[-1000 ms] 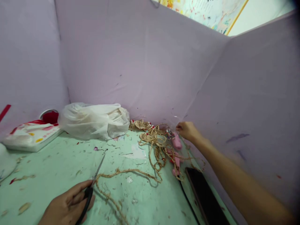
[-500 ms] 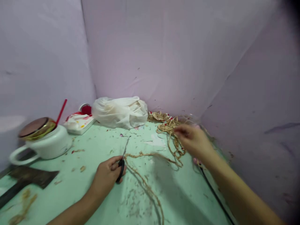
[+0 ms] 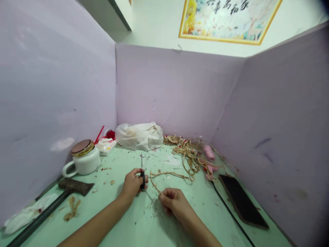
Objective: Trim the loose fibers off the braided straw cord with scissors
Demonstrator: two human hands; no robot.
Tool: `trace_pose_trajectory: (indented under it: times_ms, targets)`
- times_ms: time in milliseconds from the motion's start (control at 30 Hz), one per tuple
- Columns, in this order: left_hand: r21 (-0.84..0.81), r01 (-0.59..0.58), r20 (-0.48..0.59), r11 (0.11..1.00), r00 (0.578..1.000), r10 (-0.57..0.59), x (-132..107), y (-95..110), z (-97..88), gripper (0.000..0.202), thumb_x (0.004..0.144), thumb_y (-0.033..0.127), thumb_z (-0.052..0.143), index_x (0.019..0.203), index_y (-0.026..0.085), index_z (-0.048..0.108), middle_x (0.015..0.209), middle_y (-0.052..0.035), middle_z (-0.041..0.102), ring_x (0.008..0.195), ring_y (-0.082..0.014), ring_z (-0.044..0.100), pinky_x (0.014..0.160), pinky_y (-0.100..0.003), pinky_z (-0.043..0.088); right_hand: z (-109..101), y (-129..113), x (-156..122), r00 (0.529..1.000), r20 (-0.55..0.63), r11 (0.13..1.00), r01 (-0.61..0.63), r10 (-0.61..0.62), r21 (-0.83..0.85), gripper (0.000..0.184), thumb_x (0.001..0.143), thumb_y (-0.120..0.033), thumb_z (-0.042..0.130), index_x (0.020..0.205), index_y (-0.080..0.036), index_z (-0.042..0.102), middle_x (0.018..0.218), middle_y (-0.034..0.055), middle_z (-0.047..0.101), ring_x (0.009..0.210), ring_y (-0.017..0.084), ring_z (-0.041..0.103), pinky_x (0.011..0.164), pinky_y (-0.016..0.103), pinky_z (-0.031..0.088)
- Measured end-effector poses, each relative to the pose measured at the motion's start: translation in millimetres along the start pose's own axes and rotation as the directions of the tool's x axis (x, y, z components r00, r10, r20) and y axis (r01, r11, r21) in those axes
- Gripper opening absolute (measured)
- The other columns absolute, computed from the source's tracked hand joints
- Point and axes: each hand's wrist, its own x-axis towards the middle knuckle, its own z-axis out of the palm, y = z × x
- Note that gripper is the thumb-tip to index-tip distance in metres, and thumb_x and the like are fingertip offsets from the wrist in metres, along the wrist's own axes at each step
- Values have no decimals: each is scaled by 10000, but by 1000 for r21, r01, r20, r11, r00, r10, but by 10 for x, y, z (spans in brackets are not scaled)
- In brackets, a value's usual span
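Note:
My left hand [image 3: 133, 184] is closed around the black handle of a pair of scissors [image 3: 142, 180], whose narrow blades point away from me. To its right, my right hand [image 3: 172, 201] pinches a strand of brown twine [image 3: 155, 187] between thumb and fingers. From that pinch the twine bends near the scissors and runs right along the table to a tangled twine heap [image 3: 189, 152]. Small red and white bits show among the heap's strands. The twine lies beside the scissors, apart from the blades.
At left stand a white mug [image 3: 88, 163] with a gold-rimmed lid and a hammer-like tool [image 3: 75, 186] with a dark head. A white plastic bag [image 3: 140, 136] sits at the back. On the right are pink spools [image 3: 209, 152], a black cable [image 3: 226, 206] and a dark phone [image 3: 243, 200].
My right hand has come from the twine heap back toward me and now pinches the strand. My left hand still holds the scissors. The head view has tilted up, showing a framed picture.

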Motion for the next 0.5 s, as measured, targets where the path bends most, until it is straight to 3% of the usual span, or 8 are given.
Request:
trace_pose_trajectory:
  times_ms: [133, 333, 433, 500]
  targets:
    - [-94, 16, 116, 995, 993, -5, -44, 44, 71, 334, 620, 284, 625, 885, 138, 484, 584, -10, 599, 408, -88, 515, 308, -145, 265, 13, 30, -100, 995, 96, 978, 16, -37, 206, 238, 582, -364, 582, 520, -170, 458, 389, -67, 404, 322, 54, 322, 350, 205, 286]
    - [-436, 208, 311, 876, 948, -71, -126, 165, 92, 261, 666, 129, 588, 914, 142, 506, 713, -59, 638, 529, -113, 588, 444, -186, 438, 1, 37, -159, 976, 215, 992, 18, -45, 124, 126, 536, -225, 543, 445, -154, 491, 348, -58, 427, 300, 45, 338, 333, 189, 244]
    - [-428, 199, 284, 881, 956, -78, -43, 387, 123, 238, 675, 89, 570, 904, 138, 524, 732, -61, 640, 559, -133, 603, 436, -197, 450, -2, 28, -185, 965, 261, 995, -13, -14, 100, 109, 523, -181, 519, 421, -157, 489, 345, -58, 440, 300, 44, 346, 333, 183, 247]
    - [-379, 138, 221, 915, 974, -55, 77, 647, 180, 190, 698, 77, 547, 884, 110, 526, 716, -66, 632, 550, -127, 591, 405, -180, 423, -10, 16, -177, 977, 211, 992, -16, -12, 129, 111, 526, -189, 518, 424, -161, 485, 355, -58, 451, 296, 43, 345, 330, 183, 249]
